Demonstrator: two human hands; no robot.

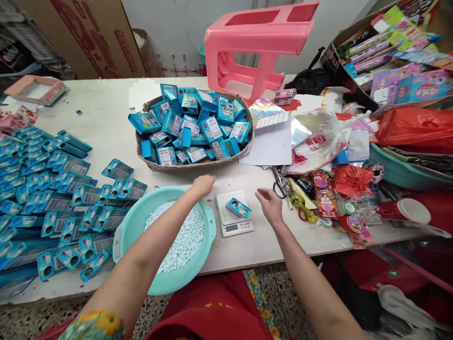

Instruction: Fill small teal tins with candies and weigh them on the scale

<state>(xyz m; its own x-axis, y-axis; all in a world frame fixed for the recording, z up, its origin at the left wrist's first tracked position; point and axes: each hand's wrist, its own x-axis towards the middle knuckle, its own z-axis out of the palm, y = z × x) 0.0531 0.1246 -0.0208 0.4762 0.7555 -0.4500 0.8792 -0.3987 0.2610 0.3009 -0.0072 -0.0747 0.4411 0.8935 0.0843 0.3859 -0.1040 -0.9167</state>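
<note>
My left hand reaches over the far rim of a turquoise basin, its fingers curled together; whatever they may hold is hidden. Small pale candies cover the bottom of that basin. To its right, a white digital scale carries one blue candy box, lying on its side with a round dark opening at its left end. Just right of the scale is my right hand, fingers loosely bent and apart, holding nothing. A couple of tiny white pieces lie on the table beyond the scale.
A cardboard tray heaped with blue boxes stands behind the basin. Many similar boxes with round openings crowd the left. A pink stool rests at the back; scissors, wrappers and bags clutter the right.
</note>
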